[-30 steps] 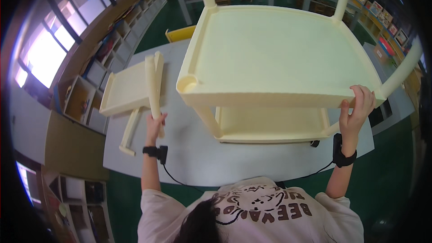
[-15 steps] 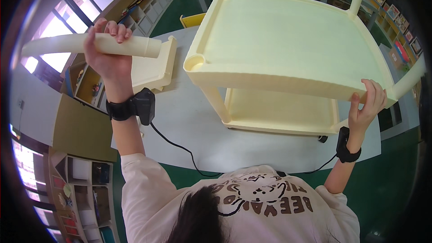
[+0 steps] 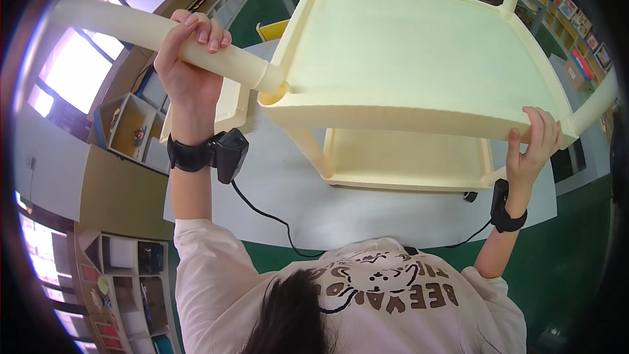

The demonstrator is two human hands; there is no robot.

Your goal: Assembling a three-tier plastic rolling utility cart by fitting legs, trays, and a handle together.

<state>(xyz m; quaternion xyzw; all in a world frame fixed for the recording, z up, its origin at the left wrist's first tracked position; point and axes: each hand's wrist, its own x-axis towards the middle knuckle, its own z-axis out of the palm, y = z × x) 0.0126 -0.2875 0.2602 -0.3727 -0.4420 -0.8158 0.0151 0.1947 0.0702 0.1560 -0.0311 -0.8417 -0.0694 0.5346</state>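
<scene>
A cream plastic tube (image 3: pixel 154 29) is wrapped in the fingers of my left hand (image 3: pixel 191 82). Its narrower end meets the round corner socket (image 3: pixel 274 97) of a cream shelf cart; how deep it sits I cannot tell. The cart's upper shelf (image 3: pixel 419 52) has posts standing at its other corners, and a lower shelf (image 3: pixel 406 157) shows beneath. My right hand (image 3: pixel 536 144) grips the front edge of the upper shelf near its right corner, thumb below the rim and fingers over it.
The cart stands on a white table (image 3: pixel 275 203). Behind my left wrist lies another cream tray (image 3: pixel 230 105). A black cable (image 3: pixel 265 215) runs from my left wristband. A yellow chair (image 3: pixel 272 30) is behind the table, with shelving (image 3: pixel 134 131) at the left.
My left hand has moved right with the tube, which now tilts down to the right and has its end at the corner socket. My right hand stays on the shelf edge.
</scene>
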